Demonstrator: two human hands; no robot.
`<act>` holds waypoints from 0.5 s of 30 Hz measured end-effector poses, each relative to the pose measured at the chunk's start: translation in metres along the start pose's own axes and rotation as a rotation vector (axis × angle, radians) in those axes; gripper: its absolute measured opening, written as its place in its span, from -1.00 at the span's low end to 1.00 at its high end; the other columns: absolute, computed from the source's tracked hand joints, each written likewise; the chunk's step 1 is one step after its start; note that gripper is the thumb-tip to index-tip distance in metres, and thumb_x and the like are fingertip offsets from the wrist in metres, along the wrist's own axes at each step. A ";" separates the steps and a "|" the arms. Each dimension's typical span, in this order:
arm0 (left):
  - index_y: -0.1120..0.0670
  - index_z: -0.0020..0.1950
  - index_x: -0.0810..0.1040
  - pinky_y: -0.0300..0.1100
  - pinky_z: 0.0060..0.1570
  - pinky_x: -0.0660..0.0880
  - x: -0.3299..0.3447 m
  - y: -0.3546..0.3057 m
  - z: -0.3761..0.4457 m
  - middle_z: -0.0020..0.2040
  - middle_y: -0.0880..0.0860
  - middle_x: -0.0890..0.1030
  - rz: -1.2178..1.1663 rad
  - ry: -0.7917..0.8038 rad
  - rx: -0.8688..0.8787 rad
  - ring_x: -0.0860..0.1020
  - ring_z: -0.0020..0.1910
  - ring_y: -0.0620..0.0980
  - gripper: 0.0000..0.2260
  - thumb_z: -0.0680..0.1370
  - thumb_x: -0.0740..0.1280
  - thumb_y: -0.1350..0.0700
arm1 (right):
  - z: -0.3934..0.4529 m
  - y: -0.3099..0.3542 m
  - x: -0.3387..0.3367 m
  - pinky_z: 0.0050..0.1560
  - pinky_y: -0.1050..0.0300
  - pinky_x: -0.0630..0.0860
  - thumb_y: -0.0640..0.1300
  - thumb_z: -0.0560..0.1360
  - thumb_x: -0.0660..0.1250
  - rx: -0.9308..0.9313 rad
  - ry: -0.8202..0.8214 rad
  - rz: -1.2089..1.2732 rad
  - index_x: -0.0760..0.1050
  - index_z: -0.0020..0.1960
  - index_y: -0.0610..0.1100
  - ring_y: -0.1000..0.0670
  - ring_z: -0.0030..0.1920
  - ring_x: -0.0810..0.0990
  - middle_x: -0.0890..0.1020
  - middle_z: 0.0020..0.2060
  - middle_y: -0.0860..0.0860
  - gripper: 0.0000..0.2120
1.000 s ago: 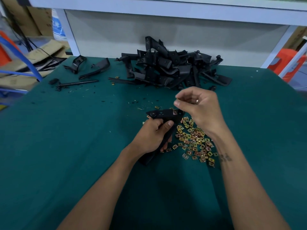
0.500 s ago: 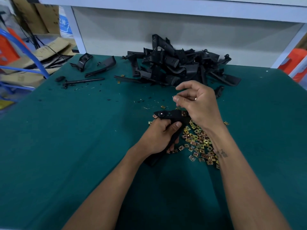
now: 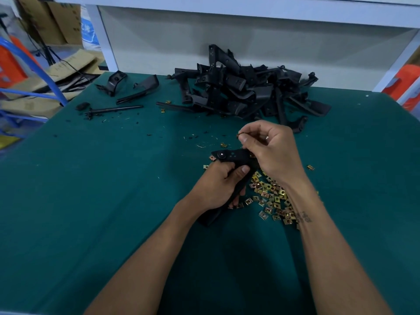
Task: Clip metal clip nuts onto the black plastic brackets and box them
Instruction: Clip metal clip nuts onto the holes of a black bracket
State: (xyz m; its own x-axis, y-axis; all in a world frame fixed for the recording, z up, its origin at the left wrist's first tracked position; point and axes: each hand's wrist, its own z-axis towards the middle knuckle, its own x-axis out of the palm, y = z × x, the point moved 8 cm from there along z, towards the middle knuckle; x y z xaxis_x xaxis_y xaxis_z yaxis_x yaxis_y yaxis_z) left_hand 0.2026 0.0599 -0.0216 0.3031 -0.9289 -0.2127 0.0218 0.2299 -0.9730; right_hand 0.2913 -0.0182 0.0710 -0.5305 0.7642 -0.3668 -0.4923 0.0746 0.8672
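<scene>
Table (image 3: 95,201): a green-covered worktop fills most of my view, with a pale panel and white frame rising along its far edge.
Bracket heap (image 3: 245,89): a big tangled pile of black plastic brackets sits at the far middle of the table, against the panel, beyond my hands.
Loose brackets (image 3: 138,87): a couple of separate black pieces lie far left of the heap, with a thin black rod (image 3: 113,109) just in front of them and black crumbs scattered around.
My left hand (image 3: 218,185): my fingers and thumb are curled tight around the shaft of one black bracket, holding it up off the cloth near the middle of the table.
Held bracket (image 3: 229,155): its head pokes out above my left fist, with a round boss and small holes facing up; its lower end sticks out below my wrist toward me.
My right hand (image 3: 270,151): it is just above and right of the bracket head, thumb and forefinger pinching something small and dark-edged; I cannot tell from here that it is a clip nut.
Clip nuts (image 3: 270,196): a spread of small yellow-gold metal squares lies on the cloth just right of my left hand, partly under my right forearm.
Stray nuts (image 3: 223,145): a few lie apart, near the bracket head and further right.
</scene>
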 end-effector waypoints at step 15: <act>0.19 -0.25 0.47 -0.17 -0.58 0.44 0.001 -0.011 -0.003 -0.44 0.04 0.60 0.049 -0.003 0.022 0.56 -0.57 0.08 -0.62 0.73 0.21 0.05 | -0.005 0.013 0.010 -0.22 0.29 0.57 -0.26 0.56 0.44 -0.087 0.078 -0.085 0.75 0.01 -0.11 0.11 -0.17 0.68 0.70 -0.11 0.07 -0.87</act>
State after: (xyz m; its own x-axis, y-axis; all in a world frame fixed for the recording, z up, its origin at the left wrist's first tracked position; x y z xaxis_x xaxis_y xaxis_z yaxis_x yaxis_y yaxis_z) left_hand 0.1999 0.0556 -0.0110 0.3070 -0.9155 -0.2599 0.0277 0.2815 -0.9592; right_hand 0.2767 -0.0129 0.0772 -0.5347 0.7054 -0.4652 -0.5935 0.0784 0.8010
